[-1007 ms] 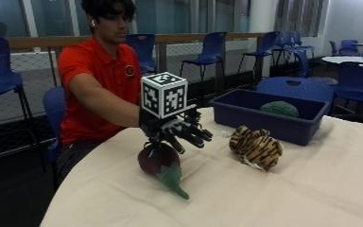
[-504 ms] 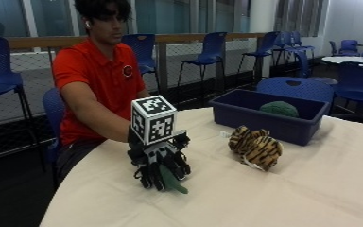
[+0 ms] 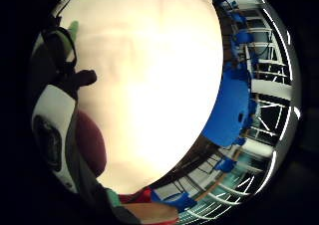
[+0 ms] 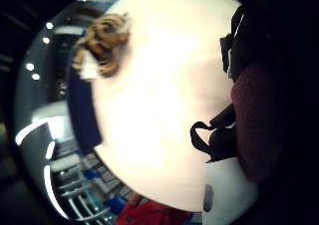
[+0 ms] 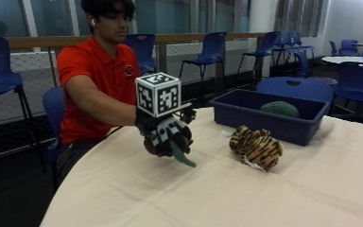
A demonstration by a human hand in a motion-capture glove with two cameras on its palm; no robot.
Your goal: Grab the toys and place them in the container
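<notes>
Round table (image 5: pixel 232 198) with a cream cloth carries everything. Blue bin (image 5: pixel 266 116) sits at the far side, well apart from the person's hand, with a green toy (image 5: pixel 281 109) already inside.

Tiger plush (image 5: pixel 255 146) lies on the cloth between hand and bin, near the bin's front wall, untouched. The thumb-side palm view shows it beside the bin edge too.

Gloved right hand (image 5: pixel 166 135) is lifted off the cloth, fingers curled around a dark red plush toy (image 5: pixel 151 145) with a green stem or tail (image 5: pixel 183 157) hanging out below. Both palm views show the maroon body pressed right against the palm, so it looks fully enclosed, not pinched by the tips.

Handling, my read:
- Held toy: soft, light, squashy. Won't break and isn't slippery; the fabric gives grip. Body wrap is the right hold; the green end is floppy and would swing if used as a handle.
- Tiger: same class, bigger and longer. Best taken across the middle of the back so head and rear don't droop unevenly. Legs or tail would be a poor hold.
- Bin walls look stiff, so just drop the toys in over the rim.

One toy is in, one in hand, one waiting.
</notes>
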